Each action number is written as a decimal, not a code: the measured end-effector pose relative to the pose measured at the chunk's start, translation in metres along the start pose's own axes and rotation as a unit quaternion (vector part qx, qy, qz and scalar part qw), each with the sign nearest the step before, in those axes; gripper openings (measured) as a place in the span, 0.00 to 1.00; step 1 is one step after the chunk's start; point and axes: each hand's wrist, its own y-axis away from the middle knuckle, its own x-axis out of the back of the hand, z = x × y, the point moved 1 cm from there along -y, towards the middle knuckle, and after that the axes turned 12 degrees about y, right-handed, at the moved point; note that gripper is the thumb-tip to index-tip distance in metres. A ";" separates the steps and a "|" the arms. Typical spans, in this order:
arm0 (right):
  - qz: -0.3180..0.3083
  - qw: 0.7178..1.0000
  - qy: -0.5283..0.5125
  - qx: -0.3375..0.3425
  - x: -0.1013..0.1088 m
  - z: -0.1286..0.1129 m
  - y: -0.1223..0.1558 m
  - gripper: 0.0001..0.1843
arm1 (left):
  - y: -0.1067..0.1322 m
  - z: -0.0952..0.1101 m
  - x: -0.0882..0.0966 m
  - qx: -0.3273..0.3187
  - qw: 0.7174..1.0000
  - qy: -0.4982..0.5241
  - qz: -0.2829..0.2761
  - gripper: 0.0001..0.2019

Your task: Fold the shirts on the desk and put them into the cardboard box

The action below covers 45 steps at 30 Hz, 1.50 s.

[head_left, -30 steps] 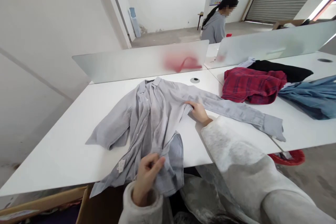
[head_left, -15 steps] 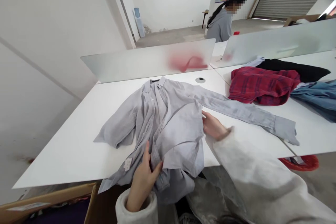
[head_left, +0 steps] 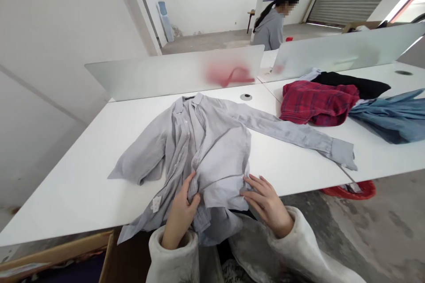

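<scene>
A long-sleeved grey-blue button shirt [head_left: 212,146] lies crumpled on the white table [head_left: 292,163], its collar at the far side and one sleeve stretched out to the right. My left hand [head_left: 181,214] grips the shirt's front near the table's near edge, with a small white tag [head_left: 156,204] just to its left. My right hand [head_left: 265,201] sits at the folded lower edge of the shirt, its spread fingers touching the cloth. The shirt's lower part hangs over the table edge, and both fluffy white sleeves come in from the bottom.
A red plaid garment [head_left: 317,104], a black garment [head_left: 352,84] and a blue denim garment [head_left: 388,117] lie to the right. A frosted divider [head_left: 172,75] stands at the far edge, with a person in a grey hoodie [head_left: 270,28] beyond it. A cardboard box [head_left: 56,241] sits lower left.
My right hand has moved from the shirt's right side down to its lower edge, near the table edge. My left hand has closed on the shirt's front. The view has shifted slightly.
</scene>
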 end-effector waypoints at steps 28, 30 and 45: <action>-0.031 0.991 0.128 -0.026 0.023 0.066 0.061 0.23 | 0.026 0.033 -0.051 -0.013 0.990 0.036 -0.134 0.12; -0.036 0.990 0.133 -0.010 0.025 0.066 0.062 0.27 | 0.028 0.037 -0.049 -0.020 0.982 0.134 -0.129 0.13; 0.014 0.988 0.147 -0.052 0.026 0.075 0.071 0.39 | 0.039 0.012 -0.043 0.159 0.926 0.319 -0.125 0.36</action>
